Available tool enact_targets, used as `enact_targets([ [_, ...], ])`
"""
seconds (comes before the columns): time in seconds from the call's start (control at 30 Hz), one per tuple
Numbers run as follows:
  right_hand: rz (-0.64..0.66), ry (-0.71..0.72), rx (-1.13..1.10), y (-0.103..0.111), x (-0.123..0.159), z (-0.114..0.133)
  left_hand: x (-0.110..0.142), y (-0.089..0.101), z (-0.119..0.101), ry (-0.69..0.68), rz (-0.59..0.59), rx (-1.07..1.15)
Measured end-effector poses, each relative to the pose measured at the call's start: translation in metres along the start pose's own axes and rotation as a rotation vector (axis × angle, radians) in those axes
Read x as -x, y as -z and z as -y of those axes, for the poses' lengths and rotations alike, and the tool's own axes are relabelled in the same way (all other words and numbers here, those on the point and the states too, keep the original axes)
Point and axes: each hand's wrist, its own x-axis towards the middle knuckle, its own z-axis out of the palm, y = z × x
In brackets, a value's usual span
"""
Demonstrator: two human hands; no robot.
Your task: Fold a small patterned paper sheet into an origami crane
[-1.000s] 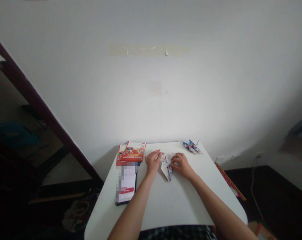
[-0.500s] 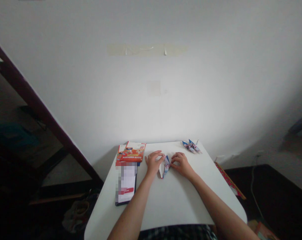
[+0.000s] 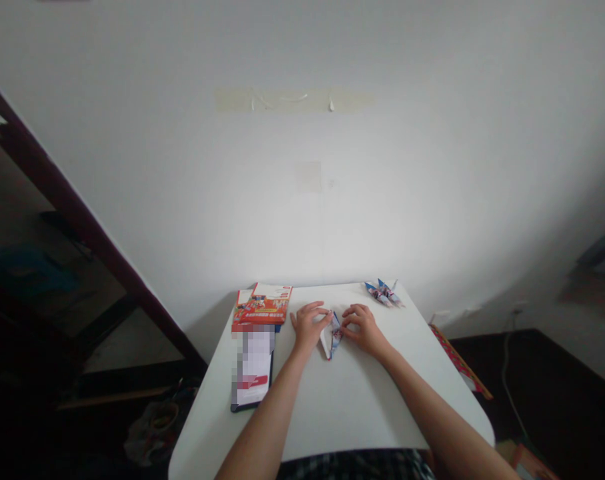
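Between my hands, a small folded paper piece (image 3: 335, 337) stands on the white table (image 3: 352, 407). One side is printed blue, white and red; the other shows plain white. My left hand (image 3: 310, 325) pinches its upper left edge, fingers curled and thumb against the paper. On the opposite side my right hand (image 3: 361, 327) grips the printed right edge with bent fingertips. The exact fingertip contact is partly hidden. Similar folded paper pieces (image 3: 383, 293) lie together at the table's back right.
Red and white booklets (image 3: 263, 305) overlap at the back left. Just in front of them lies a phone (image 3: 255, 367) with a lit screen, partly pixelated. A pale wall (image 3: 382, 227) borders the table's far side.
The folded paper has turned slightly, its lower tip shifting a little right and toward me. Both hands keep nearly the same position.
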Motion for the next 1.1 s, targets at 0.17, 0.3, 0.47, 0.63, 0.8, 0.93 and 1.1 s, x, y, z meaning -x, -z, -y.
enact_targets([
  [0.17,-0.010,-0.026,0.007,0.000,-0.001,-0.002,-0.003,0.004,0.000,0.008,0.056,-0.008],
  [0.3,-0.051,-0.076,0.055,0.005,-0.002,-0.007,-0.008,0.007,0.005,-0.023,0.115,-0.017],
  [0.47,-0.060,-0.094,0.076,0.013,-0.001,-0.015,-0.009,0.010,0.007,-0.049,0.189,-0.052],
  [0.63,-0.061,-0.111,0.077,0.011,-0.001,-0.016,-0.007,0.014,0.001,-0.041,0.266,-0.087],
  [0.8,-0.062,-0.118,0.090,0.011,-0.002,-0.017,-0.005,0.014,-0.001,-0.050,0.286,-0.104],
  [0.93,-0.052,-0.125,0.109,0.011,-0.001,-0.016,-0.003,0.013,-0.002,-0.041,0.294,-0.122],
  [1.1,-0.046,-0.112,0.101,0.010,-0.001,-0.014,-0.003,0.013,-0.004,-0.040,0.281,-0.149],
])
